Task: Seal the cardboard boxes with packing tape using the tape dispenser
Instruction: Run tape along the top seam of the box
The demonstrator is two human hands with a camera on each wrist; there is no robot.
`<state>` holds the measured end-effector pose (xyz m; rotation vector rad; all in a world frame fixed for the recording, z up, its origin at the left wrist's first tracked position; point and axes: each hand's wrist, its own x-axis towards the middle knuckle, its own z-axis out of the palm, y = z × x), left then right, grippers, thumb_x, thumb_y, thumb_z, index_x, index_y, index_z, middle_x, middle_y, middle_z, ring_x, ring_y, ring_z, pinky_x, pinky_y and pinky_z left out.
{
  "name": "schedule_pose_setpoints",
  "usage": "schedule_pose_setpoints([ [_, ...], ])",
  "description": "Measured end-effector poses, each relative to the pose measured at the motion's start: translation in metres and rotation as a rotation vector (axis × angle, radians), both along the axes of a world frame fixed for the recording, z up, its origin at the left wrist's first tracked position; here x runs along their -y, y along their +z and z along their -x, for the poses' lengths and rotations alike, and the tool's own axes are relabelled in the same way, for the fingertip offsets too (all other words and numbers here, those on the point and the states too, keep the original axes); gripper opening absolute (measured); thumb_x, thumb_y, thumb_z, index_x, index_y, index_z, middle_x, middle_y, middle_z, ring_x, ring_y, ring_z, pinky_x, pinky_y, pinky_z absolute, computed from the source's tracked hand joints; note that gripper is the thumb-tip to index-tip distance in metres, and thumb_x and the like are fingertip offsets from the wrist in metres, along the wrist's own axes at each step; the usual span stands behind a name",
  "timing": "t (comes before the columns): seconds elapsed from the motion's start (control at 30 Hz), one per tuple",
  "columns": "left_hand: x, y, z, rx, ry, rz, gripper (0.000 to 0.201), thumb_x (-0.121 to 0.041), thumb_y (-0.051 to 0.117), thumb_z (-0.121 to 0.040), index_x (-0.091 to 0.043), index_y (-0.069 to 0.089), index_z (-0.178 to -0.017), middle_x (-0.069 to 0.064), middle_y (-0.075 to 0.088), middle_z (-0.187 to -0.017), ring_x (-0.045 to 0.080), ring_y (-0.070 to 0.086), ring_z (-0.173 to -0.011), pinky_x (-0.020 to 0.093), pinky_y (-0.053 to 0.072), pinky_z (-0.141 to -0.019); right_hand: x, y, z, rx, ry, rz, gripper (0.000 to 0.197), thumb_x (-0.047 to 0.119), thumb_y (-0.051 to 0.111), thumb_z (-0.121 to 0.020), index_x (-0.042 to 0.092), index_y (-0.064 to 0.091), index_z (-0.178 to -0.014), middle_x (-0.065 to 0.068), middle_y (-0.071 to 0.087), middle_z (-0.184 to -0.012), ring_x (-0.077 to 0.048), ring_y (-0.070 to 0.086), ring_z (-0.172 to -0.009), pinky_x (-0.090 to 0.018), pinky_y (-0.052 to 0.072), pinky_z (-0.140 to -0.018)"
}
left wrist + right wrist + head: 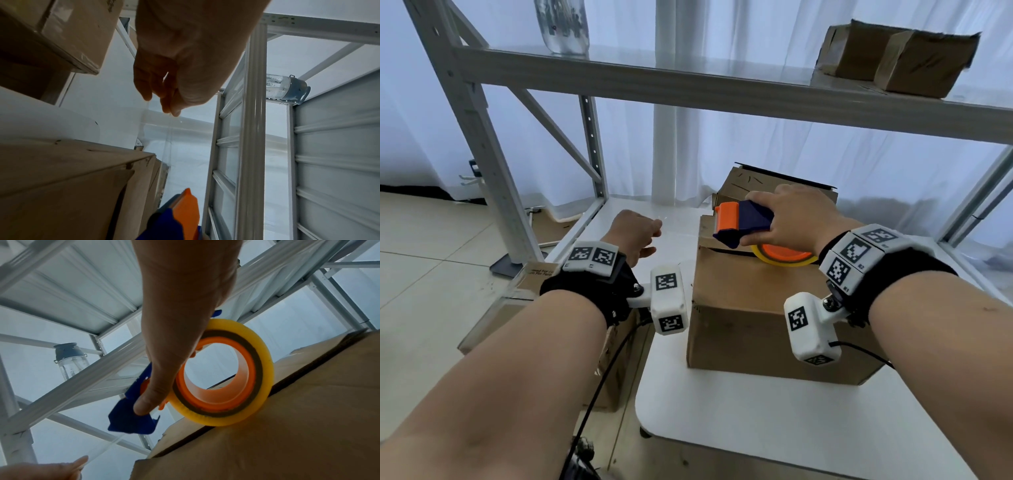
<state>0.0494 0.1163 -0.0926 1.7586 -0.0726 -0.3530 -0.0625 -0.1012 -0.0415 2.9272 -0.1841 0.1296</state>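
A person's 2 hands work over a cardboard box [774,308] standing on a white table [756,428] in front of a metal shelving rack [688,85]. The right hand [794,219] is curled around a blue and orange tape dispenser [743,222], held just above the box's top near its far left edge, with the yellow tape roll [226,369] touching the cardboard. The left hand [635,236], off to the left of the box, pinches the free end of a clear tape strip [158,138] between thumb and fingertips, stretched taut from the dispenser. The top flaps look unsealed, with a dark gap along the seam. This appears to be the start of taping: the next move likely calls for pressing the tape end onto the box's left side, then drawing the dispenser along the seam. 2 more boxes [893,61] sit on the upper shelf.
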Motion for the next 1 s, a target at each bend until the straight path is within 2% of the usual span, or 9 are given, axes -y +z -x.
schedule_pose_setpoints([
  [0.07, 0.001, -0.003, 0.0, -0.002, -0.02, -0.022, 0.024, -0.006, 0.051, -0.097, -0.007, 0.052, -0.073, 0.001, 0.055, -0.076, 0.01, 0.046, -0.063, 0.016, 0.049, -0.045, -0.002, 0.004, -0.003, -0.04, 0.003, 0.025, 0.077, 0.083, 0.047, -0.071, 0.037, 0.042, -0.132, 0.001, 0.055, -0.104, -0.021, 0.051, -0.102, -0.032, 0.038, -0.078],
  [0.2, 0.003, -0.011, -0.001, -0.025, -0.016, -0.029, 0.024, -0.01, 0.052, -0.096, -0.013, 0.049, -0.072, 0.0, 0.052, -0.073, 0.009, 0.048, -0.06, 0.011, 0.043, -0.034, -0.006, 0.006, -0.01, -0.118, -0.012, 0.094, 0.077, 0.083, 0.047, -0.071, 0.036, 0.044, -0.132, -0.001, 0.056, -0.107, -0.023, 0.052, -0.103, -0.034, 0.041, -0.083],
  [0.33, 0.001, -0.018, -0.005, -0.049, -0.005, -0.045, 0.027, -0.01, 0.054, -0.096, -0.006, 0.053, -0.069, 0.007, 0.053, -0.072, 0.013, 0.047, -0.06, 0.013, 0.044, -0.036, -0.013, 0.005, -0.021, -0.166, -0.017, 0.154, 0.076, 0.084, 0.047, -0.069, 0.036, 0.047, -0.128, -0.001, 0.054, -0.103, -0.024, 0.052, -0.102, -0.033, 0.038, -0.078],
  [0.5, 0.001, -0.023, -0.007, -0.075, -0.025, -0.038, 0.025, -0.01, 0.051, -0.096, -0.016, 0.046, -0.072, -0.003, 0.051, -0.073, 0.007, 0.049, -0.06, 0.011, 0.04, -0.032, -0.016, 0.003, -0.028, -0.179, -0.021, 0.173, 0.074, 0.085, 0.048, -0.068, 0.035, 0.05, -0.122, 0.002, 0.047, -0.093, -0.024, 0.052, -0.099, -0.032, 0.035, -0.076],
  [0.63, 0.001, -0.024, -0.009, -0.085, -0.026, -0.038, 0.025, -0.009, 0.05, -0.096, -0.016, 0.045, -0.072, -0.004, 0.051, -0.073, 0.007, 0.049, -0.06, 0.011, 0.039, -0.032, -0.018, 0.002, -0.031, -0.193, -0.028, 0.19, 0.076, 0.085, 0.047, -0.067, 0.035, 0.049, -0.124, 0.001, 0.047, -0.095, -0.024, 0.052, -0.101, -0.033, 0.035, -0.076],
  [0.77, -0.001, -0.028, -0.01, -0.105, -0.03, -0.049, 0.025, -0.009, 0.049, -0.096, -0.016, 0.045, -0.072, -0.003, 0.05, -0.073, 0.007, 0.049, -0.06, 0.011, 0.038, -0.031, -0.023, 0.002, -0.034, -0.223, -0.033, 0.207, 0.075, 0.085, 0.049, -0.068, 0.035, 0.05, -0.124, -0.002, 0.053, -0.104, -0.025, 0.051, -0.106, -0.033, 0.032, -0.077],
  [0.83, -0.001, -0.03, -0.011, -0.113, -0.029, -0.056, 0.025, -0.008, 0.049, -0.096, -0.016, 0.045, -0.072, -0.003, 0.051, -0.073, 0.007, 0.049, -0.06, 0.012, 0.04, -0.033, -0.025, 0.002, -0.037, -0.242, -0.038, 0.206, 0.076, 0.084, 0.049, -0.068, 0.034, 0.05, -0.125, -0.003, 0.055, -0.108, -0.025, 0.05, -0.107, -0.032, 0.031, -0.077],
  [0.93, 0.0, -0.036, -0.012, -0.119, -0.023, -0.074, 0.025, -0.008, 0.049, -0.095, -0.016, 0.046, -0.072, -0.004, 0.052, -0.073, 0.007, 0.049, -0.06, 0.02, 0.046, -0.048, -0.026, 0.003, -0.04, -0.258, -0.043, 0.204, 0.077, 0.084, 0.05, -0.068, 0.034, 0.049, -0.127, -0.003, 0.055, -0.109, -0.025, 0.05, -0.107, -0.033, 0.033, -0.078],
  [1.0, 0.002, -0.041, -0.011, -0.125, -0.025, -0.087, 0.024, -0.008, 0.05, -0.095, -0.016, 0.046, -0.072, -0.004, 0.052, -0.072, 0.008, 0.049, -0.06, 0.02, 0.046, -0.047, -0.025, 0.003, -0.041, -0.264, -0.042, 0.206, 0.077, 0.084, 0.05, -0.068, 0.033, 0.05, -0.126, -0.002, 0.055, -0.106, -0.025, 0.051, -0.106, -0.033, 0.034, -0.078],
])
